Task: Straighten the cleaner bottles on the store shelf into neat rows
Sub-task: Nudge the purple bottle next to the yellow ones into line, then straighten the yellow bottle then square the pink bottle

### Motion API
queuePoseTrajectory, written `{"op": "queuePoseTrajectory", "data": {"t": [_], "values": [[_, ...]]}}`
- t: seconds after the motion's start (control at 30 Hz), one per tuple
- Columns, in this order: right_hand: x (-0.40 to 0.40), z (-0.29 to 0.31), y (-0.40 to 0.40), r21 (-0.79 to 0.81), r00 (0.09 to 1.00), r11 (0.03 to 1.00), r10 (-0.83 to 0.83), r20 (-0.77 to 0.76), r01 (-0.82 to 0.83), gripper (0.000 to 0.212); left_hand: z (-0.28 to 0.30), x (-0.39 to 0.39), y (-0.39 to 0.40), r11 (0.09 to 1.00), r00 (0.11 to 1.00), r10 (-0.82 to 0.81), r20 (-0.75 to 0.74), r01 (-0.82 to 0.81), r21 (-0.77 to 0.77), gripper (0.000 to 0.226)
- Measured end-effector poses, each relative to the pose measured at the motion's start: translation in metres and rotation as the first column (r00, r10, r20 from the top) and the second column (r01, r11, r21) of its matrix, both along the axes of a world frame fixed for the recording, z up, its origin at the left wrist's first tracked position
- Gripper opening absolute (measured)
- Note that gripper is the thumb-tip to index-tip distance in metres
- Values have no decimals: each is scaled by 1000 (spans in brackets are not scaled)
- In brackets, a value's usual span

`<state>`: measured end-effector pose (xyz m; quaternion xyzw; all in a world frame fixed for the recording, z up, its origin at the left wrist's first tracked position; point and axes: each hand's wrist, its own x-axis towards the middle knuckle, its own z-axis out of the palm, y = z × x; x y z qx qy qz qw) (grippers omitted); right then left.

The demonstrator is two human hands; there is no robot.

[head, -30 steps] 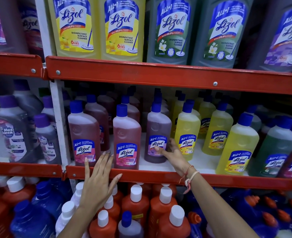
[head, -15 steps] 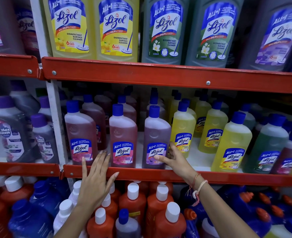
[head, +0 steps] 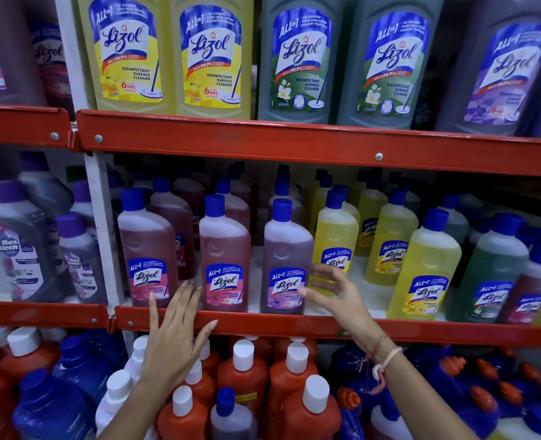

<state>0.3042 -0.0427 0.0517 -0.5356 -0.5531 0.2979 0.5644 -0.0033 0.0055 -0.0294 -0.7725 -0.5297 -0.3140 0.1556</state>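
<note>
Her left hand [head: 175, 338] lies flat and spread, fingers wide, against the red lip of the middle shelf [head: 294, 327], fingertips reaching up between the two pink bottles at the front; it holds nothing. Her right hand [head: 332, 293] is open too, cupped loosely just beside the purple bottle [head: 286, 258], thumb at its label and fingers toward the yellow bottle [head: 335, 242] behind, though I can't tell if it truly touches. That purple bottle stands upright at the shelf front, in line with the left pink bottle [head: 148, 249] and the middle pink bottle [head: 224, 255], all labels facing out. To the right the yellow and green bottles sit staggered, some set farther back. To do this well, I'd say she should close the right hand around a bottle's lower body, slide rather than lift, bring each base flush with the lip, and turn labels forward, keeping the left hand as a stop so nothing tips off the edge.
</note>
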Motion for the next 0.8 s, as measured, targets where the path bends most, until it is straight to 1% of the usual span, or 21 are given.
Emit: {"op": "queuePoseTrajectory", "data": {"t": [0.1, 0.13, 0.2, 0.27, 0.3, 0.37, 0.43, 0.47, 0.6, 0.73, 0.8], "values": [[16, 4, -1, 89, 976, 979, -172, -133, 185, 49, 0, 1, 0, 1000, 1000, 6, -10, -6, -1, 74], [21, 6, 1, 93, 963, 966, -227, -142, 241, 50, 0, 2, 0, 1000, 1000, 8, -11, -8, -1, 74], [30, 10, 10, 63, 952, 954, -287, -104, 294, 64, -1, 2, 0, 1000, 1000, 8, -9, -8, -2, 74], [39, 11, 20, 14, 959, 963, -268, -95, 271, 75, -1, 2, 0, 1000, 1000, 10, -10, -10, 0, 74], [43, 12, 26, -11, 963, 970, -244, -113, 245, 78, -1, 2, 0, 1000, 1000, 12, -11, -12, 1, 74], [48, 13, 34, -64, 970, 982, -187, -157, 179, 73, -1, 3, 0, 1000, 1000, 14, -7, -14, 8, 75], [51, 14, 41, -113, 979, 989, -118, -164, 100, 58, -1, 3, 1, 1000, 1000, 11, 2, -11, 15, 74], [53, 13, 44, -125, 983, 990, -90, -158, 70, 54, -2, 3, 0, 1000, 1000, 9, 5, -9, 17, 74], [57, 11, 48, -156, 991, 987, -43, -130, 23, 64, -1, 3, 0, 1000, 1000, 5, 11, -5, 10, 73], [58, 11, 42, -165, 993, 986, -25, -117, 5, 61, 0, 3, 0, 1000, 1000, 0, 16, 0, -9, 72], [57, 11, 34, -163, 996, 986, 1, -92, -17, 66, 0, 3, 0, 1000, 1000, 0, 20, 0, -14, 73]]}}
